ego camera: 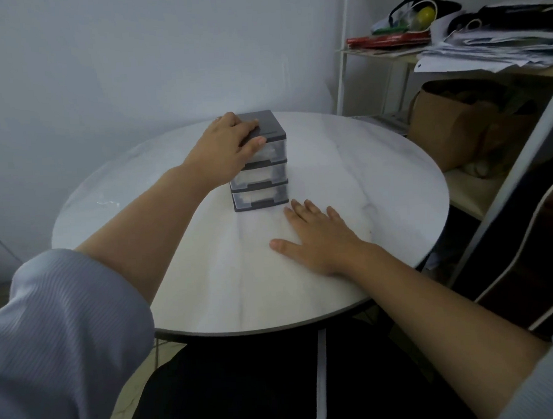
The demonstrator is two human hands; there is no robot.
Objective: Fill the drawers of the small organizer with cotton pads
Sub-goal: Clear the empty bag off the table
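Organizer (268,165) upright on round table (379,178), toward far edge, near middle. Three drawers (258,177) pushed in; pale contents behind clear fronts, probably cotton pads (252,197), view too blurred to confirm. Left hand (230,144) clasps organizer's top left corner, fingers over lid, thumb on top drawer front. Right hand (318,236) flat on table, fingers spread wide, holding nothing, fingertips near organizer's base, apart from it.

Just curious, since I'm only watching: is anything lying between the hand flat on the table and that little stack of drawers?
Nothing visible does. Only bare white marble-look tabletop separates the right hand from the small grey three-drawer plastic organizer, whose drawers are shut. The left hand holds its top.
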